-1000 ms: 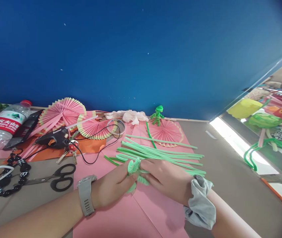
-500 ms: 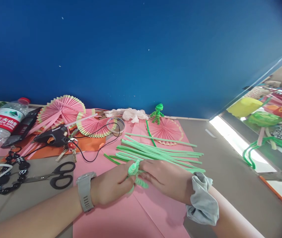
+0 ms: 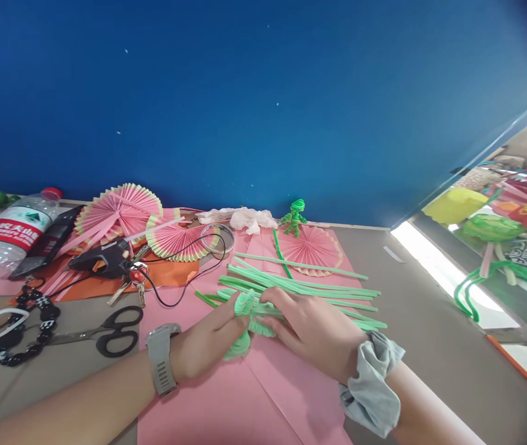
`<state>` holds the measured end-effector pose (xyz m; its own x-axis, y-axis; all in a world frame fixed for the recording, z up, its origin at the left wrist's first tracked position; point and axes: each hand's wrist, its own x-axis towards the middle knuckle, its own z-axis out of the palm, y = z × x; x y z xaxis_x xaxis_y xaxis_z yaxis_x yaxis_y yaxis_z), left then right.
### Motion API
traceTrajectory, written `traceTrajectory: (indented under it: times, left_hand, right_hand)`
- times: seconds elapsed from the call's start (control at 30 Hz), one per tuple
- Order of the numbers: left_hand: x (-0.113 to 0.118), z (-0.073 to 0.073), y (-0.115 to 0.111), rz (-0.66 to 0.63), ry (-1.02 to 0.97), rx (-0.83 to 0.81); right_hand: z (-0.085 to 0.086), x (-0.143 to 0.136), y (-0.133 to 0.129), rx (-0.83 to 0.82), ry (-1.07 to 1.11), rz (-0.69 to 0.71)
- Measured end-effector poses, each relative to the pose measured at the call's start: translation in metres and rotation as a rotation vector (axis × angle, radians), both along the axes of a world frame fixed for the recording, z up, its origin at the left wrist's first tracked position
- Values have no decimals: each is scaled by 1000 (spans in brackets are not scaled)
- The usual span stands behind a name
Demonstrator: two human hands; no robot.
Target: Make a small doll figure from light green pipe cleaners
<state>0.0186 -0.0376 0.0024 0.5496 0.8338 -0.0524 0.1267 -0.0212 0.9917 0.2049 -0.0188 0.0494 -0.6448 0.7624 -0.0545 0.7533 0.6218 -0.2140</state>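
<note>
A twisted figure of mint-green pipe cleaners point(image 3: 244, 303), with coiled parts, is pinched in my left hand point(image 3: 205, 346); its lower part bulges out beneath the fingers. My right hand point(image 3: 310, 324) hovers just to the right, fingers bent and apart, the fingertips close to a coiled limb of the figure. Whether they touch it is hard to tell. Behind both hands lie several loose light-green pipe cleaners point(image 3: 300, 283) on pink paper point(image 3: 226, 408). A darker green pipe-cleaner figure point(image 3: 295, 216) stands against the blue board at the back.
Black-handled scissors point(image 3: 117, 332), a beaded bracelet point(image 3: 25, 357), keys point(image 3: 139, 284) and a black glue gun point(image 3: 106, 259) lie left. Pink folded paper fans point(image 3: 122, 213), a tape roll point(image 3: 233, 240) and a plastic bottle point(image 3: 10, 232) sit behind. A blue board point(image 3: 254, 111) rises at the back.
My right hand's fingers have spread apart from the figure and shifted slightly right. The figure has turned a little in my left hand, showing more of its lower part.
</note>
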Motion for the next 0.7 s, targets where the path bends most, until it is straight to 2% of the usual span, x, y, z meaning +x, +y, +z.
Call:
traceTrajectory:
  times: [0.1, 0.3, 0.4, 0.5, 0.6, 0.7]
  left_hand:
    - [3, 4, 0, 46, -18, 33]
    - [4, 3, 3, 99, -64, 0]
    - [2, -1, 7, 100, -151, -95]
    - [0, -5, 9, 95, -235, -248]
    - [1, -6, 8, 105, -274, -323]
    - [4, -5, 7, 143, -330, -374]
  right_hand:
    - [-2, -5, -3, 100, -5, -29]
    - [-6, -11, -12, 332, -64, 131]
    - [-7, -13, -14, 407, -55, 169]
    - [-10, -12, -11, 384, -39, 200]
    - [-17, -6, -5, 328, -9, 217]
    - [-24, -1, -1, 254, 178, 238]
